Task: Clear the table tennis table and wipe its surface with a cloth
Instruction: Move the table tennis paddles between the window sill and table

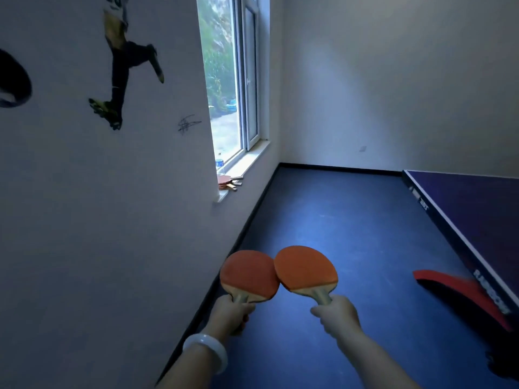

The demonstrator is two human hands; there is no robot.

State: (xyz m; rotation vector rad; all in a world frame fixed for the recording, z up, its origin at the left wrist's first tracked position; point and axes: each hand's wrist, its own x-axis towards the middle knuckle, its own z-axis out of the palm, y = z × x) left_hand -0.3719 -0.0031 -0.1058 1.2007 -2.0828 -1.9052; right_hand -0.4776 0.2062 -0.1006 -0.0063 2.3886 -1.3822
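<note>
Upper left of frame: white wall with a printed running-figure mural [123,63] and a scribbled signature. Upper centre: tall white-framed window [238,80]; on its sill [224,193], mid-left, a small stack of orange-faced wooden paddles [229,182] lies beside a clear bottle. Lower centre-left: left hand [231,314], white bangle on the wrist, fingers wrapped round the handle of an orange-rubber wooden paddle [248,275]. Just right of it: right hand [338,311] gripping the handle of a second orange-rubber wooden paddle [306,269]; the two blades overlap at their edges, held above the blue floor [337,214]. Right edge: dark blue table tennis counter [477,209], white-lined; a red curved piece [460,296] shows at its near rim, identity unclear. Judgement: clearing stage, paddles probably bound for the sill stack. Paddles are light and stiff, rubber faces grippy and easily marked, so handle grip is right. No cloth visible.
</note>
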